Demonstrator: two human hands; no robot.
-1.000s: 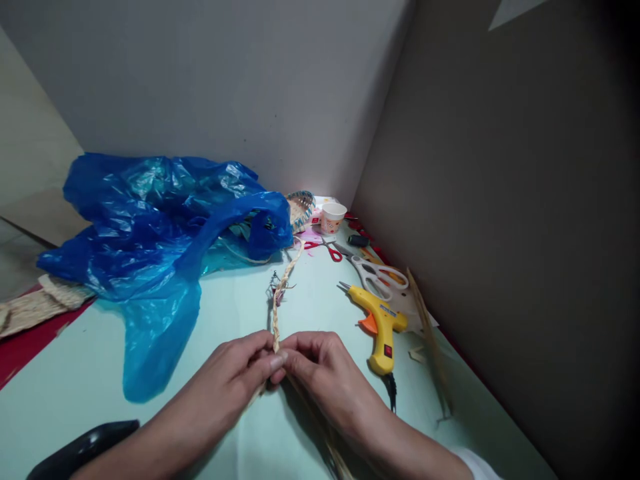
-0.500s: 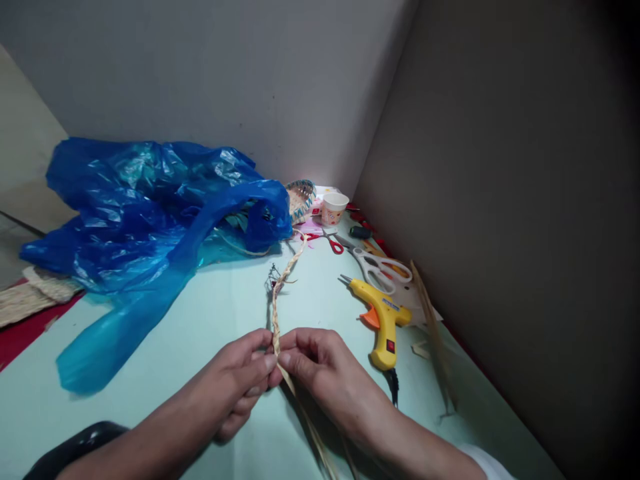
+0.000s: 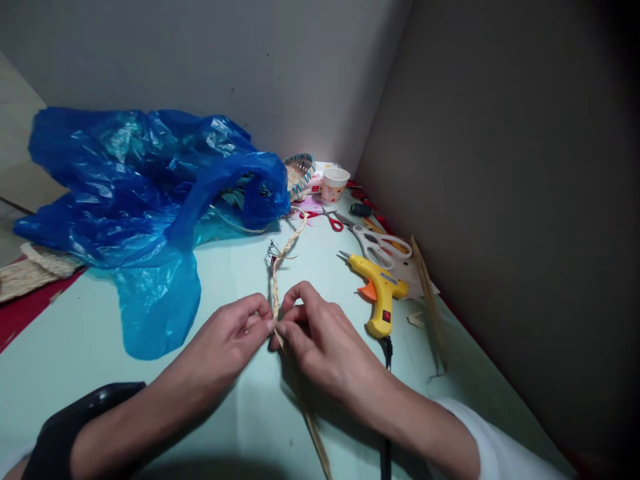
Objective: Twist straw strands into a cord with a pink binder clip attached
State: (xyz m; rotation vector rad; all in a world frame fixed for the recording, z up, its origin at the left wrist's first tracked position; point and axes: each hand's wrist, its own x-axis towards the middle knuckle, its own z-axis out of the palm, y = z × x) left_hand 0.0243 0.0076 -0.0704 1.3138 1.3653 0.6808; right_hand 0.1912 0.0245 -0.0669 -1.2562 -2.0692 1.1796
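Note:
A pale straw braid [image 3: 276, 283] runs away from me down the middle of the table, its far end lying near the blue bag. My left hand [image 3: 240, 333] pinches the near end of the braid between thumb and fingers. Right beside it, my right hand [image 3: 320, 337] also pinches the braid, with its index finger raised and bent. Loose flat strands [image 3: 313, 427] trail from under my hands toward me. A small dark wire piece [image 3: 273, 253] lies against the braid farther up.
A crumpled blue plastic bag [image 3: 150, 187] covers the back left, with a woven basket [image 3: 300, 175] and paper cup [image 3: 334, 187] beyond. On the right lie a yellow glue gun [image 3: 383, 297], white-handled scissors [image 3: 383, 247], red-handled scissors [image 3: 336, 223] and dry strips [image 3: 427, 300].
My right index finger has lifted off the braid, and both hands appear higher in the picture. The view has tilted slightly. The bag's loose flap has shifted right.

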